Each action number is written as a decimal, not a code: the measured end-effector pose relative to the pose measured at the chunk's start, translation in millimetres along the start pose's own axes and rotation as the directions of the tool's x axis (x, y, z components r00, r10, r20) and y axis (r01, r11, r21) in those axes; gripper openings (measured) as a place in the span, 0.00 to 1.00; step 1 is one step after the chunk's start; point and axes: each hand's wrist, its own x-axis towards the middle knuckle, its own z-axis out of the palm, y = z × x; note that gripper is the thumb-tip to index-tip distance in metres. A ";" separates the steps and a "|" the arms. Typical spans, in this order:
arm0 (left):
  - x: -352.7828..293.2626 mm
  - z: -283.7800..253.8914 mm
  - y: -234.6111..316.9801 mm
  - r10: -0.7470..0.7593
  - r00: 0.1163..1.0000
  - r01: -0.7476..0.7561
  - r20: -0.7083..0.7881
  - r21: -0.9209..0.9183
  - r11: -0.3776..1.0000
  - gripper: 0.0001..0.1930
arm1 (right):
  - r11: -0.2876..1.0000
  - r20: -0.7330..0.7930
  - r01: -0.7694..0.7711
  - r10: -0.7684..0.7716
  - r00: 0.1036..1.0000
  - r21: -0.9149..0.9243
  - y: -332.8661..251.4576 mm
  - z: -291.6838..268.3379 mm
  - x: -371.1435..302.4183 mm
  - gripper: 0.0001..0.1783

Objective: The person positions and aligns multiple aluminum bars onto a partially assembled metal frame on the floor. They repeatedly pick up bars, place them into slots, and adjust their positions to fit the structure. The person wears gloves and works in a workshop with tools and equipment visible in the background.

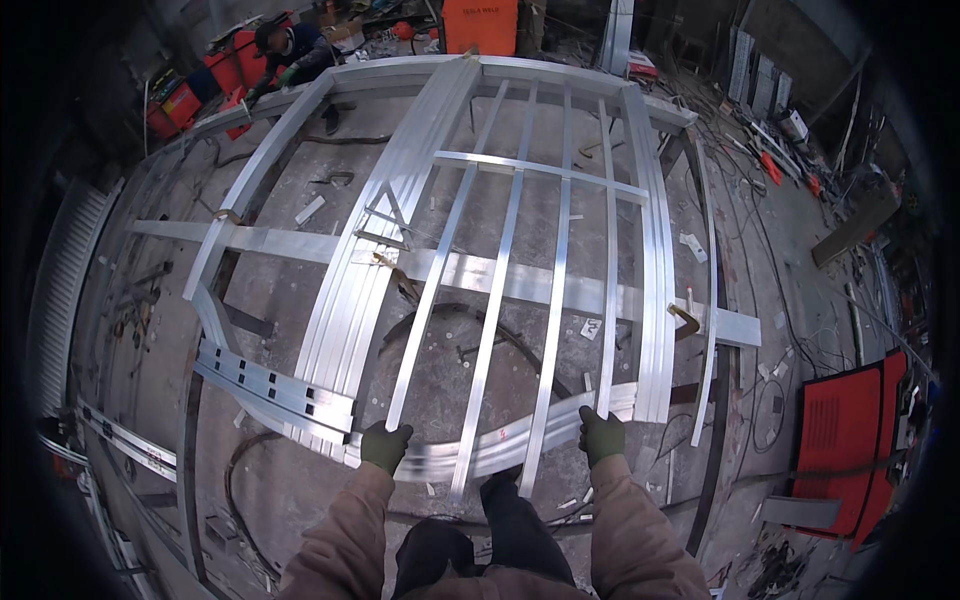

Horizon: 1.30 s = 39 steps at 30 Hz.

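My left hand (385,445), in a green glove, is closed round the near end of the leftmost bar of a silvery metal bar grille (490,330). At the near end of a bar on the grille's right side, my right hand (602,437) grips in the same way, also gloved. Several long narrow bars make up the grille, joined by a crossbar (540,170) toward the far end. It lies over a larger frame of wide ribbed metal profiles (340,320). A triangular set square (387,225) rests on the left ribbed profile.
Brownish clamps (685,322) sit along the frame. A slotted metal plate (270,380) is at the near left. A red machine (840,450) stands at right, an orange box (480,27) at the back. Cables and scraps litter the floor. A co-worker (290,60) crouches at far left.
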 end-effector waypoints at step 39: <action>141.9 65.0 59.0 -0.064 0.997 0.064 -0.033 0.019 0.998 0.23 | 0.994 -0.103 0.072 -0.080 0.991 -0.080 -47.4 59.0 115.4 0.16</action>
